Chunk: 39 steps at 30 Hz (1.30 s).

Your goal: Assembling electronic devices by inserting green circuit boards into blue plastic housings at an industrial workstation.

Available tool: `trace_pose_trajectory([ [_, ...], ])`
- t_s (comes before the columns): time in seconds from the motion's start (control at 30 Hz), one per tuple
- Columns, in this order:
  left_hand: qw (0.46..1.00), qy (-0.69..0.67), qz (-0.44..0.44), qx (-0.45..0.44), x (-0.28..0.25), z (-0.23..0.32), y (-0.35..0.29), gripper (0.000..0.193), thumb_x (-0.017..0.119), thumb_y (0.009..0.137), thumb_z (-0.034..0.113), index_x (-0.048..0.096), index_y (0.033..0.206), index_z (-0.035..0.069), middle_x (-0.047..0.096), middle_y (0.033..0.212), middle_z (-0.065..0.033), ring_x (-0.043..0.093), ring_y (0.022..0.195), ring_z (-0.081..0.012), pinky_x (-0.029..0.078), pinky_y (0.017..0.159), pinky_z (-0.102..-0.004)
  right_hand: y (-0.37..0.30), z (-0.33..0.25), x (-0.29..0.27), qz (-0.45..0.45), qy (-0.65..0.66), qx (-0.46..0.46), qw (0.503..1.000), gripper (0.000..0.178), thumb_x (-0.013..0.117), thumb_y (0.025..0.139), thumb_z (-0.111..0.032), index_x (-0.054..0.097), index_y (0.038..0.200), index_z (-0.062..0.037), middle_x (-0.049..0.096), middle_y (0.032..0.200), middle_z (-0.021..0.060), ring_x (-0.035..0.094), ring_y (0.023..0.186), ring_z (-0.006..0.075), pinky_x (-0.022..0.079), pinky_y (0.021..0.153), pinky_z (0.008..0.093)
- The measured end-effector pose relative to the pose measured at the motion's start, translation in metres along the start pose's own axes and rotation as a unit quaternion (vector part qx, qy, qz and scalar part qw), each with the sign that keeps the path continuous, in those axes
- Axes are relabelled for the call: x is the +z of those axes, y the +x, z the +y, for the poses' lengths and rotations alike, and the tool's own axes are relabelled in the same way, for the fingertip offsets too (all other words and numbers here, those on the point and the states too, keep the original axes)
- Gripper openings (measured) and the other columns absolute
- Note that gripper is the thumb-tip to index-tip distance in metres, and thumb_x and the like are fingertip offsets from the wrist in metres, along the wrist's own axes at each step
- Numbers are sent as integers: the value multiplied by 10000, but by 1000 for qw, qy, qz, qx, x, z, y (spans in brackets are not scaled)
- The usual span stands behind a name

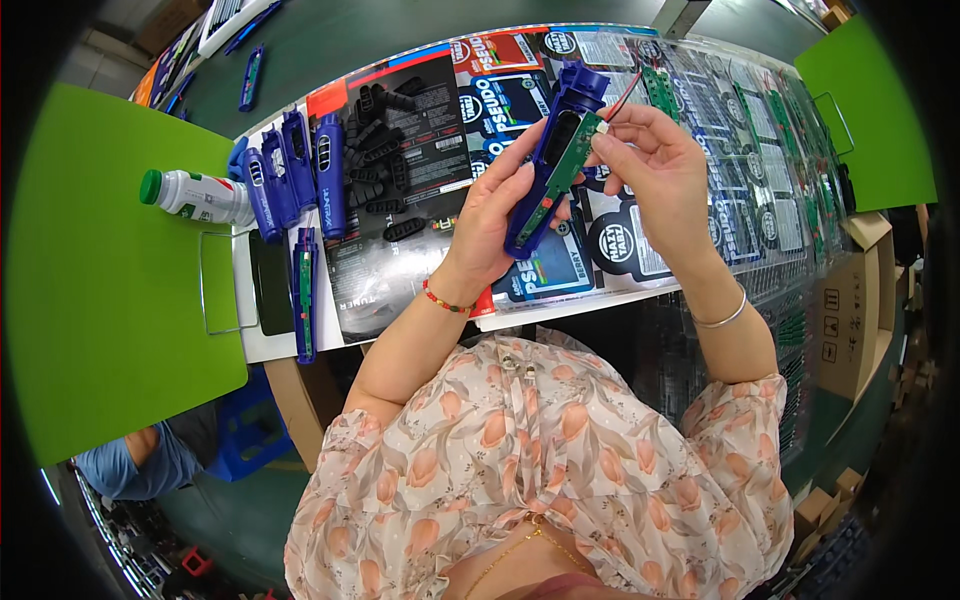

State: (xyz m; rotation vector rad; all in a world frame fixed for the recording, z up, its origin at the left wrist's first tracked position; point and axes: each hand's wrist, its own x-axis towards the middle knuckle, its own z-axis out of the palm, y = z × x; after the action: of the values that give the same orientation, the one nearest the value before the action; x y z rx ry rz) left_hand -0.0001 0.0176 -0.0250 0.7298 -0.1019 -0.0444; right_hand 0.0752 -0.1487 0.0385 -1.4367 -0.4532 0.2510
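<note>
The broad white worktable [262, 345], covered with glossy printed packaging sheets [640, 250], serves as the landmark; a flat green board [100, 270] butts against its left edge, and a second green panel [870, 110] lies off its far right corner. A brown cardboard box [850, 320] stands beside the table's right end.

On the table's left part, several blue plastic housing shells [295, 175] lie side by side in a row, probably so each can be taken in turn. Just right of them sits a loose heap of small black plastic clips [385, 150], ribbed and matte. A white plastic bottle with a green cap [195, 195] lies on its side on the green board, touching the row of shells. Near the table's front left edge lies one more shell with a narrow green circuit strip [304, 290] set in it.

Above the table's middle, the left hand [490, 215] is closed around a long blue moulded plastic housing half [555, 160], cradling it from below with its hollow side up, which leaves the inside free to work in. The right hand [655, 165] pinches the upper end of a slim green circuit board [562, 170] lying along that hollow; thin red wire [622, 95] trails from the board's top. The pinch looks meant to seat the board squarely.
</note>
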Motion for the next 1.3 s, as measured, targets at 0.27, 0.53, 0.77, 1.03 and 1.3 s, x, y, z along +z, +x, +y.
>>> trace_pose_trajectory([
  [0.27, 999, 25, 5, 21, 5, -1, -1, 488, 441, 1037, 194, 333, 1507, 114, 628, 1157, -153, 623, 813, -146, 516, 723, -278, -3, -5, 4, 15, -1, -5, 1000, 208, 677, 893, -56, 641, 1084, 18, 706, 910, 80, 680, 775, 100, 472, 507, 178],
  [0.53, 1000, 18, 6, 19, 4, 0, -1, 483, 444, 1036, 190, 343, 1504, 123, 629, 1149, -152, 620, 815, -151, 517, 722, -281, -3, -2, 3, 33, -23, 13, 999, 214, 680, 891, -71, 641, 1078, 28, 710, 903, 80, 682, 766, 100, 466, 496, 181],
  [0.77, 1000, -13, 5, -6, 0, -2, 1, 476, 433, 1036, 166, 346, 1502, 130, 630, 1140, -177, 625, 799, -158, 522, 719, -277, 0, -3, 1, 34, -72, 57, 995, 226, 695, 878, -110, 656, 1066, 9, 710, 846, 54, 633, 671, 72, 440, 510, 180],
  [1.03, 1000, -19, 12, -15, -2, -3, -1, 471, 433, 1035, 161, 353, 1498, 125, 632, 1130, -178, 630, 790, -158, 526, 709, -263, 4, -8, 1, 10, -115, 60, 992, 232, 705, 868, -129, 672, 1055, 5, 698, 791, 34, 567, 602, 36, 429, 525, 177],
  [1.3, 1000, 0, 11, -2, 0, -4, -2, 467, 425, 1039, 171, 354, 1496, 116, 635, 1121, -174, 626, 780, -145, 518, 706, -258, 7, -1, -3, 5, -137, 24, 990, 220, 728, 842, -87, 679, 1030, 16, 678, 765, 15, 558, 613, 15, 428, 536, 171],
])
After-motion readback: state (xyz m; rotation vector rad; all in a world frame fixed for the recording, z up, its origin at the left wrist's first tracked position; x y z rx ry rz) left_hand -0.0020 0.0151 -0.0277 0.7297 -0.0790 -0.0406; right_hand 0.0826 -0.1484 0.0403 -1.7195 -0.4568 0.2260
